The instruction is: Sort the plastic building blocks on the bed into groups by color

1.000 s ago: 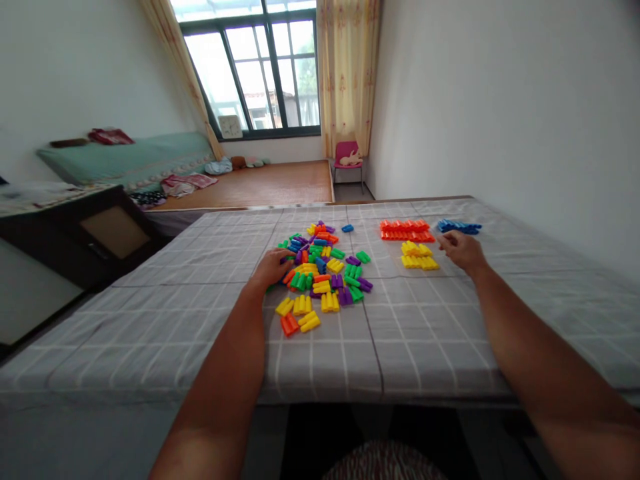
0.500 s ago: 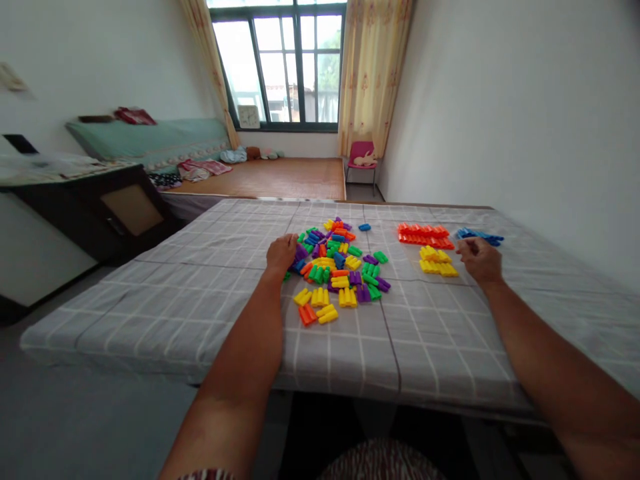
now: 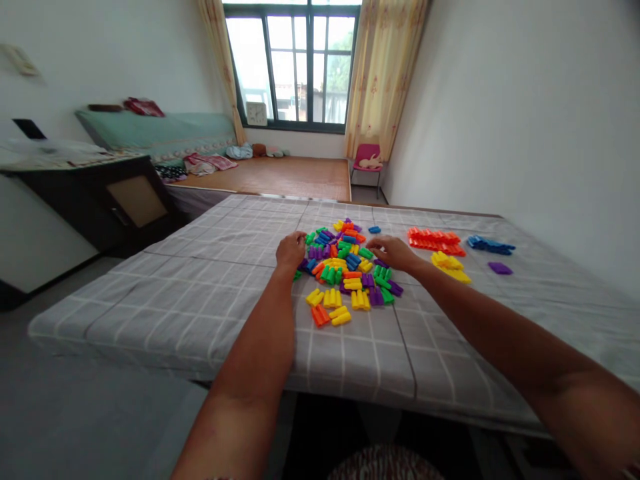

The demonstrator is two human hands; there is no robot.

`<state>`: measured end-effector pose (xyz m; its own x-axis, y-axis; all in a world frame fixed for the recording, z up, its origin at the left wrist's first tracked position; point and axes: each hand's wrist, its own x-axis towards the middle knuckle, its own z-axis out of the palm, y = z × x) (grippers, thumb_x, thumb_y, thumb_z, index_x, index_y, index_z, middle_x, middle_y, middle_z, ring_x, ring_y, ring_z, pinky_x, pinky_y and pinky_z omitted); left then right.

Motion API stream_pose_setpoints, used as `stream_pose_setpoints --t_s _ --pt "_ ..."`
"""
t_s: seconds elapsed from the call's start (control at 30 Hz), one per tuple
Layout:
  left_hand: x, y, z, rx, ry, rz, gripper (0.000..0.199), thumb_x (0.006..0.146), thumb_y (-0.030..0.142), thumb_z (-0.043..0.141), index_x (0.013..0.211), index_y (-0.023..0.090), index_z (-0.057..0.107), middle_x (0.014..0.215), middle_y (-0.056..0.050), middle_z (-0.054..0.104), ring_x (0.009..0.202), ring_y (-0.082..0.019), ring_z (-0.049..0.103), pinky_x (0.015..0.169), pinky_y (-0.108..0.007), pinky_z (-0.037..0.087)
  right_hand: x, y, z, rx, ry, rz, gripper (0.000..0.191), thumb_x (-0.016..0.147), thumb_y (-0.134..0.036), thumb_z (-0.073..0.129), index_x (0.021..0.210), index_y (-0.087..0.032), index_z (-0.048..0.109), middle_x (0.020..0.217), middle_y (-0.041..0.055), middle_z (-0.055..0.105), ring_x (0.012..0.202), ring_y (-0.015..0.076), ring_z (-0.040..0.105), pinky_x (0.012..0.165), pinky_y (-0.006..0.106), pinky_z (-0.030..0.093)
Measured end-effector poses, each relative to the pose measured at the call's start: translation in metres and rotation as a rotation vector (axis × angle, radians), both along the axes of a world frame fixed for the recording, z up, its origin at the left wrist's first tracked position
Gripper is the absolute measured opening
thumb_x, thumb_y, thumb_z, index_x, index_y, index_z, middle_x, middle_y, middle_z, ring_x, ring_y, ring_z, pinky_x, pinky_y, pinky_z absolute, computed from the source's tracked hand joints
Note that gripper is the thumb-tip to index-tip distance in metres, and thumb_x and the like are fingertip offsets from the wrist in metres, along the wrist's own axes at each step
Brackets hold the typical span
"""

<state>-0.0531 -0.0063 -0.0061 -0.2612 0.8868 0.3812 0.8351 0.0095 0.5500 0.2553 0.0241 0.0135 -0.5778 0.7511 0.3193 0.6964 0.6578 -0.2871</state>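
A mixed pile of ridged plastic toy blocks (image 3: 334, 275) in green, yellow, purple, blue and orange lies on the checked cloth. At its left edge rests my left hand (image 3: 291, 251), fingers curled together beside green and purple blocks; whatever they may hold is hidden. My right hand (image 3: 393, 252) is over the pile's right side, thumb and fingers apart, close to a green block (image 3: 366, 253). Farther right are an orange row of blocks (image 3: 436, 241), a yellow group (image 3: 449, 265), a blue group (image 3: 491, 245) and a single purple block (image 3: 501, 268).
The checked cloth (image 3: 200, 293) covers the wide surface in front of me. One blue block (image 3: 375, 229) lies behind the pile. A dark cabinet (image 3: 127, 200) stands at left, a pink chair (image 3: 367, 159) beyond the far edge, and a white wall (image 3: 525, 120) at right.
My right hand has moved left from beside the blue and yellow groups to the pile. A purple block now lies where it was. My left hand stays at the pile's left edge.
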Motion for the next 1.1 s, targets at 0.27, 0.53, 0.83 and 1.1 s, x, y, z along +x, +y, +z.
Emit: stream_pose_setpoints --t_s 0.27,0.53,0.83,1.1 --pt "0.001 0.0 0.0 -0.013 -0.039 -0.016 0.03 0.087 0.021 0.046 0.105 0.023 0.071 0.101 -0.006 0.074 0.1 -0.023 0.065 0.087 -0.031 0.048 -0.055 0.031 -0.01 0.046 -0.065 0.175 0.047 0.074 -0.007 0.061 0.12 -0.019 0.064 0.119 0.0098 0.065 0.106 0.0232 0.06 0.093 0.036 0.046" --pt "0.0 0.001 -0.001 -0.016 -0.011 -0.032 0.032 0.087 0.021 0.045 0.106 0.024 0.071 0.102 -0.005 0.074 0.099 -0.022 0.066 0.086 -0.031 0.048 -0.057 0.033 -0.007 -0.004 0.065 0.121 0.033 0.081 -0.013 0.056 0.111 -0.019 0.069 0.111 0.0078 0.069 0.103 0.0233 0.062 0.092 0.036 0.046" --pt "0.006 -0.003 0.005 -0.079 0.087 -0.036 0.033 0.087 0.023 0.045 0.106 0.023 0.071 0.105 -0.005 0.073 0.099 -0.022 0.066 0.085 -0.029 0.048 0.009 0.011 0.001 -0.099 0.119 -0.133 0.02 0.077 -0.019 0.065 0.097 -0.017 0.068 0.091 0.0052 0.071 0.078 0.0179 0.064 0.071 0.028 0.048" --pt "0.004 0.0 -0.003 -0.086 0.107 -0.078 0.033 0.086 0.022 0.045 0.107 0.023 0.07 0.105 -0.003 0.073 0.1 -0.018 0.065 0.085 -0.026 0.048 -0.031 -0.031 0.005 0.037 0.179 0.156 0.025 0.081 -0.011 0.058 0.104 -0.016 0.066 0.103 0.006 0.07 0.093 0.0182 0.061 0.083 0.03 0.045"
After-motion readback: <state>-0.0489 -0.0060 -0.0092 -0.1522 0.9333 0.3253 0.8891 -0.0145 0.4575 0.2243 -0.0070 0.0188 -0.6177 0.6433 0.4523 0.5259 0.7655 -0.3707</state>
